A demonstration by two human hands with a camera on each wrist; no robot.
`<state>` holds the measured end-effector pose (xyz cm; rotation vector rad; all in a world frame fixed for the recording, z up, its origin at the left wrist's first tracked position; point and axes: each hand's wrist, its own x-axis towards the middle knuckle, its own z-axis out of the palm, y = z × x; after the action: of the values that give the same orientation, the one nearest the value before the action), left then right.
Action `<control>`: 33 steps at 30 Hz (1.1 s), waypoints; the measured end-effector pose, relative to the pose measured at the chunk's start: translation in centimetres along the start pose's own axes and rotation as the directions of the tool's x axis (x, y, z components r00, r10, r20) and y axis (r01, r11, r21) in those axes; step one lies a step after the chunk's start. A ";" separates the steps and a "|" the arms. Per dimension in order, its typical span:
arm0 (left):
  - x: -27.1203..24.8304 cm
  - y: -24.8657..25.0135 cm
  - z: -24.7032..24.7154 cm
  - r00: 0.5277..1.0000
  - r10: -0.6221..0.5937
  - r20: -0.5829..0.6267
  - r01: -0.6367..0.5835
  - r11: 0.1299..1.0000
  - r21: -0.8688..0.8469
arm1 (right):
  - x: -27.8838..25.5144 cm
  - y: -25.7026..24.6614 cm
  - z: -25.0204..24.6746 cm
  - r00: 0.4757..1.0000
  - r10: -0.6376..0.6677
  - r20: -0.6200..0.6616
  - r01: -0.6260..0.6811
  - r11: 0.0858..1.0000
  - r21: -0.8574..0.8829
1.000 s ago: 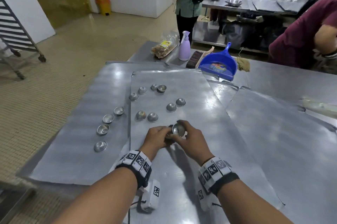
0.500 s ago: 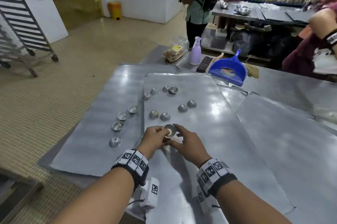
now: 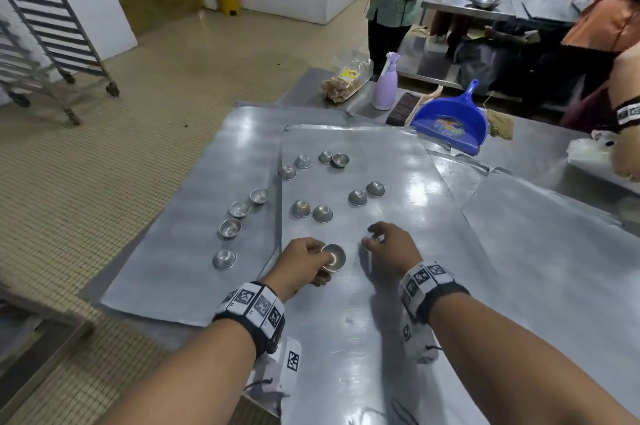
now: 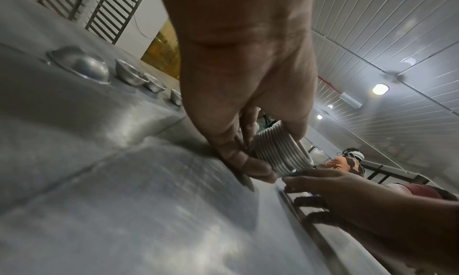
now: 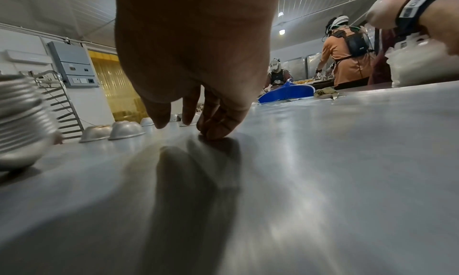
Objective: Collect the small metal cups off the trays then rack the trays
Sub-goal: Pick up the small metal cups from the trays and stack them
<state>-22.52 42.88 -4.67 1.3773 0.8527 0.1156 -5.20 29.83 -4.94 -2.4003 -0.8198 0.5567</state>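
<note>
My left hand (image 3: 304, 263) grips a nested stack of small metal cups (image 3: 333, 256), seen as ribbed rims in the left wrist view (image 4: 280, 153) and at the left edge of the right wrist view (image 5: 19, 122). The stack rests on the middle tray (image 3: 398, 338). My right hand (image 3: 388, 241) holds nothing; its fingers hang loosely curled, fingertips (image 5: 216, 130) touching the tray just right of the stack. Several loose cups lie upside down farther up this tray, the nearest pair (image 3: 311, 210) just beyond my left hand. More cups (image 3: 230, 227) sit in a row on the left tray (image 3: 166, 272).
A blue dustpan (image 3: 450, 121), a brush and a lilac spray bottle (image 3: 384, 83) stand at the table's far edge. Another tray (image 3: 554, 269) lies to the right. A wheeled tray rack (image 3: 45, 26) stands far left on the floor. Other people work behind and at the right.
My right hand has let go of the cup stack and moved right and slightly forward. The left hand keeps the stack, now lower and nearer to me on the tray.
</note>
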 end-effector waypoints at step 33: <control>3.1 4.2 -4.2 0.931 0.306 -0.201 -0.117 0.770 0.627 | 5.6 0.5 0.7 0.999 -0.042 -0.006 0.042 0.996 -0.080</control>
<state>-21.16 48.95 -2.22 2.1123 1.0263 0.2432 -1.24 33.42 -6.92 -2.4495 -0.9028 0.5066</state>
